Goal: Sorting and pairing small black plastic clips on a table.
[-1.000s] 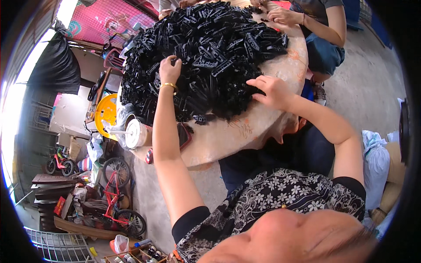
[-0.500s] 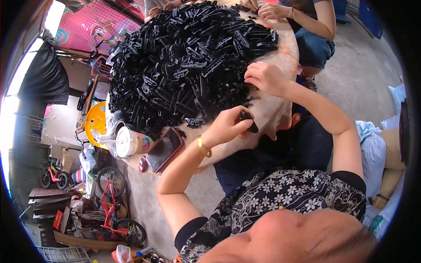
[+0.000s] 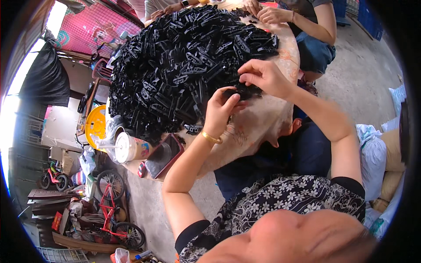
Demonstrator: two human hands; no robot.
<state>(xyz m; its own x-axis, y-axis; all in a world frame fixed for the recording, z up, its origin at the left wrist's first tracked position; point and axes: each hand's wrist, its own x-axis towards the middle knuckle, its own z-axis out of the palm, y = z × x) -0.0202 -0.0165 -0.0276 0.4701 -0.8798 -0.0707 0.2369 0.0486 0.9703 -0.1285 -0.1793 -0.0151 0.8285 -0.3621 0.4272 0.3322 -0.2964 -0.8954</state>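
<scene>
A big heap of black plastic pieces (image 3: 175, 65), many long and cut through with openings, covers most of the round table (image 3: 263, 118). My left hand (image 3: 219, 110), with a gold bracelet on its wrist, is at the heap's near right edge. Its fingers curl around a black plastic piece (image 3: 231, 94), partly covered by them. Just to the right and farther away, my right hand (image 3: 267, 79) is bent over the edge of the heap. Thumb and fingertips are drawn close together there; whatever they hold is too small and dark to make out.
A lidded cup with a straw (image 3: 127, 147) and a phone (image 3: 164, 155) lie at the table's left edge, beside a yellow basin (image 3: 95, 125). Across the table another person's hands (image 3: 267, 13) work. A red bicycle (image 3: 107, 206) stands lower left; pale sacks (image 3: 372, 162) are at right.
My left hand has moved up and away from the table's near edge, turning with the black piece. My right hand has shifted slightly left, nearer to it.
</scene>
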